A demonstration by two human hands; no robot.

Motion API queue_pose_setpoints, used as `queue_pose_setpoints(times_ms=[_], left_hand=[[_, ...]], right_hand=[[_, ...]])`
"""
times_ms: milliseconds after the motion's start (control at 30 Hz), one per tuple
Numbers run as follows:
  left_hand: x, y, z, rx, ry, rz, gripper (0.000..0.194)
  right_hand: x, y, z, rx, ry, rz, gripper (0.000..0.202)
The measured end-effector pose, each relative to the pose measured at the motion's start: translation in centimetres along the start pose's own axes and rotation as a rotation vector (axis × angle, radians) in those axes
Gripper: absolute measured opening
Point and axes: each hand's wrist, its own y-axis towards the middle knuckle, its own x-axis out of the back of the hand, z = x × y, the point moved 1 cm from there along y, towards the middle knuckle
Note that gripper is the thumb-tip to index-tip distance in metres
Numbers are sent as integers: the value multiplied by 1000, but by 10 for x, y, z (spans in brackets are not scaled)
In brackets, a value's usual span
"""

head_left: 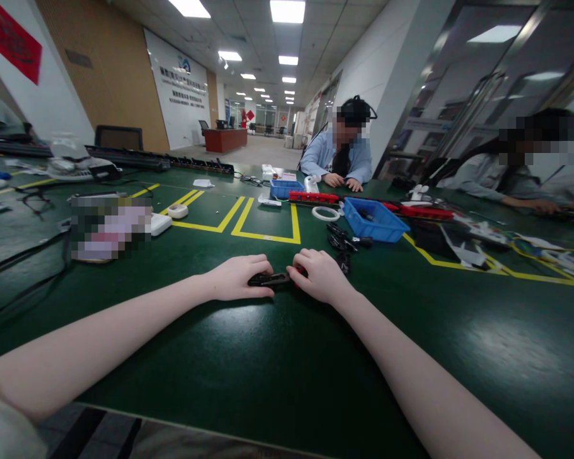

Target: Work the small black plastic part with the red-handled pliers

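Note:
Both hands are near the middle of the green table (277,357). My left hand (242,278) is closed round the left end of a small dark object (278,279), which may be a tool. My right hand (319,274) has its fingers curled at the other end, where a bit of red shows under them. The dark object spans the gap between the two hands and lies low, close to the table top. Its covered ends are hidden by the fingers.
Beyond my right hand lie black cables (339,239), a blue tray (374,220), a white ring (326,213) and a red strip (313,197). Yellow tape (266,238) marks the table. A phone-like item (108,233) and white box (159,224) are left. A person (337,153) sits opposite.

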Motion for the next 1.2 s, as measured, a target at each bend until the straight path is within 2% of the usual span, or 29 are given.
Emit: queue_pose_setpoints(times_ms=[300,533,700,867,1000,1100,1200], left_hand=[[0,-1,0,6,2,2,36],[0,0,0,-6,18,-2,37],[-1,0,2,19,73,-18,37],[-2,0,4,30,70,-36,37],[-2,-1,5,59,56,-56,35],[-2,-1,7,97,27,-80,34],[-2,-1,7,108,21,-78,34]], right_hand=[[1,0,0,5,2,9,28],[4,-2,7,25,-39,31,39],[11,-3,3,40,18,136,46],[15,-9,-7,-67,140,222,53],[10,-11,-4,-79,76,174,38],[4,-9,-2,-26,43,93,33],[0,-4,-4,36,55,62,27]])
